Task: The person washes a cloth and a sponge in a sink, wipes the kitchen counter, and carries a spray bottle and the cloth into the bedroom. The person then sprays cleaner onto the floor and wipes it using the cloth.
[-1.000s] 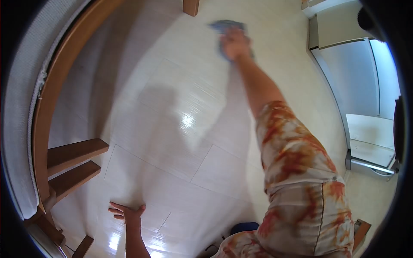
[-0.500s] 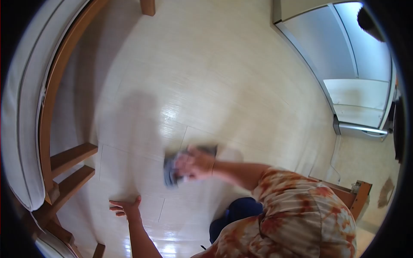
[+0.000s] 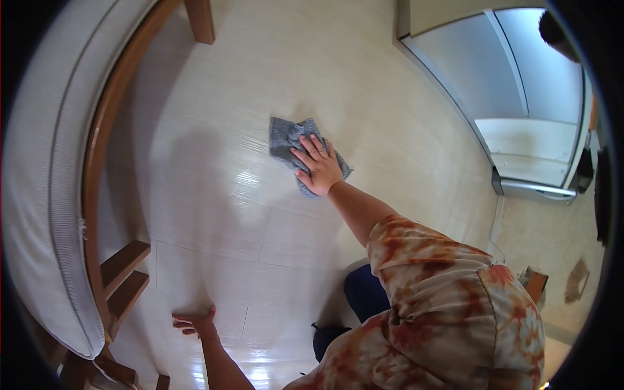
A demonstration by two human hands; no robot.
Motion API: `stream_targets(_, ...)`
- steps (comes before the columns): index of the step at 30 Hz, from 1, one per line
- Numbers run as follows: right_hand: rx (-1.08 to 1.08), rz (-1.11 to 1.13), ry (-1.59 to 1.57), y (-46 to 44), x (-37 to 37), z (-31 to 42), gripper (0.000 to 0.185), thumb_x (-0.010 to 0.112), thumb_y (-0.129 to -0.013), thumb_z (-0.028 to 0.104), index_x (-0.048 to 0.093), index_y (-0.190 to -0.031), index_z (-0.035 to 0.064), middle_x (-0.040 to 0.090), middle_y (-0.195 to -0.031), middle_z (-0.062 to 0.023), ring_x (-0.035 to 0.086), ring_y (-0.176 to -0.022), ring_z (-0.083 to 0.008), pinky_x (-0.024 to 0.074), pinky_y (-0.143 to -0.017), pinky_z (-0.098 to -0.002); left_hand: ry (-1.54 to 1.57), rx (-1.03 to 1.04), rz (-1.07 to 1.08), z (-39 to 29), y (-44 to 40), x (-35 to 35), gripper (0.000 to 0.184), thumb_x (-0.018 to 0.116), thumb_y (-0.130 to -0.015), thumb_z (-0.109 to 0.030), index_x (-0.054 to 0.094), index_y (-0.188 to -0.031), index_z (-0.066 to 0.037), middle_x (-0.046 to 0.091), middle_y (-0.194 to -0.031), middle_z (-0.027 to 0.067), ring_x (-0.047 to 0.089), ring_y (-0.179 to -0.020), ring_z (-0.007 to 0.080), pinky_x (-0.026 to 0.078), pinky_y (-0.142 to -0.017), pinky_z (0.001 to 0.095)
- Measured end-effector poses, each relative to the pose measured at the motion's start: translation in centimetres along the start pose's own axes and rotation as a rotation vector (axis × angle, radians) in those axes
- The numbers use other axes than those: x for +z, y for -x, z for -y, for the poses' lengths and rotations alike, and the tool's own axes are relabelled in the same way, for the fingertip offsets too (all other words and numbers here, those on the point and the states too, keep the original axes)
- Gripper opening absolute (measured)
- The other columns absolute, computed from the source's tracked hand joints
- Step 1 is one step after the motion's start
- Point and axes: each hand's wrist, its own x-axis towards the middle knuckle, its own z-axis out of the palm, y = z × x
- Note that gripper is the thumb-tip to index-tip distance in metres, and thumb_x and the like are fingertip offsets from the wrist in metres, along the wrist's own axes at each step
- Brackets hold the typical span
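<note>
A grey cloth [image 3: 284,138] lies crumpled on the pale floor [image 3: 214,214], its edges sticking out around my right hand [image 3: 318,166]. That hand rests flat on top of the cloth with its fingers spread, pressing it against the floor. Down at the lower left, my left hand [image 3: 198,322] is set on the bare floor, fingers stretched out and thumb apart, with nothing in it. The left fingers point toward the wooden legs of the furniture nearby.
Along the left stands wooden-framed furniture with a light cushion [image 3: 39,188] and wooden slats [image 3: 127,266]. A cabinet with pale glossy panels [image 3: 468,62] stands at the upper right. My dark-clad knee [image 3: 365,296] is on the floor below my right arm.
My right hand has moved the cloth forward, up and to the right in view, and its fingers are now spread. My left hand stays at nearly the same place on the floor.
</note>
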Motion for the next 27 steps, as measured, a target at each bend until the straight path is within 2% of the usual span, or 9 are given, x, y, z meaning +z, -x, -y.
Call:
stream_targets(5,-0.044,0.019,-0.002,-1.7,3.0,-1.7,0.054,0.05,-0.091,0.044,0.046,-0.141,0.0249,0.026,-0.157,-0.0034,0.018,-0.146,-0.0294,0.0135,-0.115,-0.0586,-0.024,-0.073,0.02,3.8,-3.9,2.1,0.144,0.091,-0.058,-0.03,-0.019,-0.151,-0.018,-0.019,-0.157,0.0224,-0.014,-0.142,0.0507,0.013,-0.106,0.0727)
stream_targets(7,-0.048,-0.033,0.03,-2.3,3.5,-1.7,0.054,0.053,-0.089,0.04,0.049,-0.138,0.0184,0.03,-0.155,-0.0102,0.024,-0.143,-0.0364,0.0177,-0.113,-0.0585,-0.023,-0.083,0.002,5.0,-5.4,2.8,0.144,0.091,-0.058,-0.028,-0.019,-0.151,-0.02,-0.021,-0.157,0.021,-0.012,-0.142,0.052,0.016,-0.103,0.0747)
stream_targets(8,-0.053,-0.082,0.056,-2.3,5.0,-2.7,0.055,0.049,-0.091,0.047,0.047,-0.14,0.0215,0.031,-0.155,-0.0073,0.023,-0.144,-0.0336,0.0182,-0.113,-0.0576,-0.044,-0.056,0.005,5.5,-5.8,3.3,0.143,0.091,-0.059,-0.026,-0.018,-0.151,-0.022,-0.022,-0.157,0.0195,-0.011,-0.141,0.0532,0.019,-0.101,0.0768)
stream_targets(14,-0.064,-0.145,0.101,-1.5,8.8,-5.0,0.06,0.039,-0.096,0.05,0.041,-0.145,0.0148,0.027,-0.156,-0.0133,0.023,-0.143,-0.0363,0.0187,-0.115,-0.0513,0.071,-0.006,0.033,4.5,-5.8,2.1,0.144,0.094,-0.055,-0.028,-0.012,-0.152,-0.015,-0.022,-0.155,0.0247,-0.013,-0.14,0.0551,0.012,-0.1,0.0784)
stream_targets(17,-0.079,-0.168,0.075,-1.8,9.1,-5.1,0.062,0.034,-0.097,0.052,0.037,-0.147,0.0151,0.025,-0.156,-0.0129,0.022,-0.143,-0.0363,0.0189,-0.114,-0.0526,0.12,-0.003,0.043,3.8,-5.5,1.3,0.146,0.094,-0.052,-0.034,-0.011,-0.153,-0.02,-0.024,-0.155,0.0233,-0.016,-0.142,0.05,0.008,-0.105,0.0743)
stream_targets(21,-0.078,-0.167,0.063,-2.3,9.7,-5.5,0.064,0.031,-0.097,0.055,0.035,-0.148,0.0166,0.023,-0.158,-0.0099,0.02,-0.145,-0.0338,0.0174,-0.114,-0.0548,0.15,0.134,-0.277,6.1,-5.6,4.2,0.133,0.091,-0.052,-0.04,0.01,-0.155,-0.018,-0.004,-0.161,0.0161,-0.006,-0.147,0.0408,0.009,-0.109,0.0694)
stream_targets(23,-0.094,-0.168,0.061,-3.1,10.4,-7.1,0.064,0.03,-0.098,0.055,0.034,-0.149,0.0172,0.023,-0.158,-0.0085,0.019,-0.145,-0.0325,0.0163,-0.114,-0.0557,0.241,0.15,-0.551,7.4,-4.0,8.1,0.108,0.081,-0.066,-0.045,0.021,-0.152,-0.016,0.01,-0.16,0.0124,0.01,-0.147,0.0331,0.014,-0.111,0.0663)
stream_targets(26,-0.026,-0.271,0.152,-4.6,11.9,-7.4,0.063,0.03,-0.098,0.055,0.032,-0.15,0.0191,0.02,-0.16,-0.0048,0.018,-0.147,-0.0292,0.0137,-0.114,-0.0581,0.365,0.222,-0.714,9.8,4.0,15.2,0.088,0.069,-0.081,-0.043,0.025,-0.151,-0.016,0.012,-0.16,0.0133,0.012,-0.146,0.0362,0.007,-0.112,0.0657)
stream_targets(27,-0.051,-0.3,0.202,-5.0,12.3,-7.4,0.064,0.031,-0.098,0.053,0.034,-0.149,0.0136,0.024,-0.158,-0.0099,0.021,-0.145,-0.0292,0.0154,-0.114,-0.0571,0.435,0.207,-0.752,11.6,7.1,17.2,0.082,0.068,-0.083,-0.041,0.027,-0.15,-0.015,0.015,-0.159,0.0153,0.011,-0.146,0.039,0.005,-0.113,0.064)
